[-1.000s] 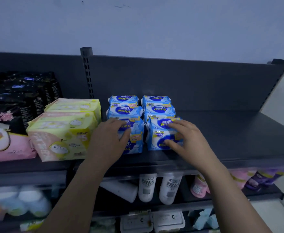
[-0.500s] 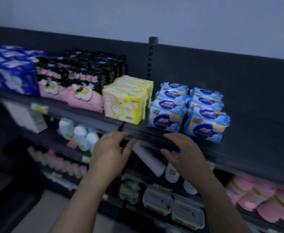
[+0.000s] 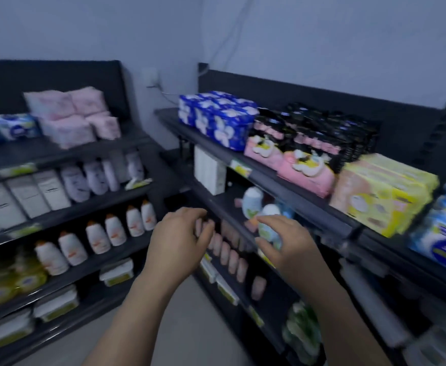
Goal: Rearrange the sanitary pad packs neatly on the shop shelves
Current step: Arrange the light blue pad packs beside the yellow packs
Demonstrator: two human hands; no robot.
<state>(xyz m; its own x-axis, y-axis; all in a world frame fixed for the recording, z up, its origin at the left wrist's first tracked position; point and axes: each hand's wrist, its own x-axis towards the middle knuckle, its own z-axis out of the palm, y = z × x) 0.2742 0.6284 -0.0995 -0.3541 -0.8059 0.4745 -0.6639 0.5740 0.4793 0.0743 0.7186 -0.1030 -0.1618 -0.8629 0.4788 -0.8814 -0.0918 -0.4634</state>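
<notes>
Hovering empty left hand (image 3: 181, 235), right hand (image 3: 286, 243); soft glossy rectangular packs (image 3: 383, 191).

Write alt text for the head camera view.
Two empty hands, left hand and right hand, hover in an aisle between dark shop shelves. The right top shelf holds blue packs, pink-and-black packs and yellow packs.

Glossy plastic wrap on pad packs (image 3: 383, 192); matt dark metal shelves (image 3: 282, 180).
</notes>
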